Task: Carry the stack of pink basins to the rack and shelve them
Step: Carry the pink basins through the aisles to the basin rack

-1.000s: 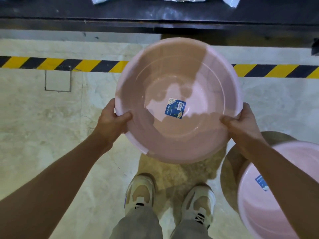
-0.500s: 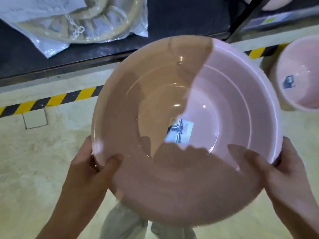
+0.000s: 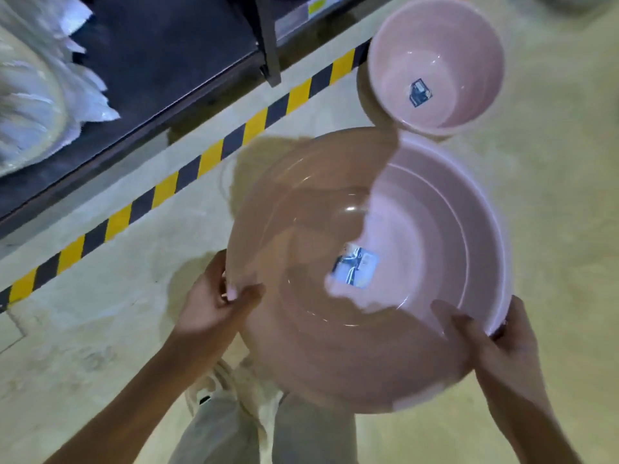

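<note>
I hold a large pink basin (image 3: 418, 229) in front of me, with a blue label on its bottom. My left hand (image 3: 214, 303) grips its left rim, thumb inside. At the near right rim my right hand (image 3: 495, 346) grips it, thumb over the inner wall. A second pink basin (image 3: 449, 48) with the same label stands on the floor at the upper right, just beyond the held one. The dark rack shelf (image 3: 160, 61) runs across the upper left.
A black upright post (image 3: 269, 38) of the rack stands by the shelf's edge. White plastic-wrapped goods (image 3: 37, 92) lie on the shelf at far left. Yellow-black hazard tape (image 3: 167, 189) marks the floor along the rack. My shoes and trouser legs (image 3: 234, 413) show below the basin.
The view has swung and tilted, so the rack and tape now run diagonally. The floor basin appears further left and larger. Both hands keep their grip on the held basin.
</note>
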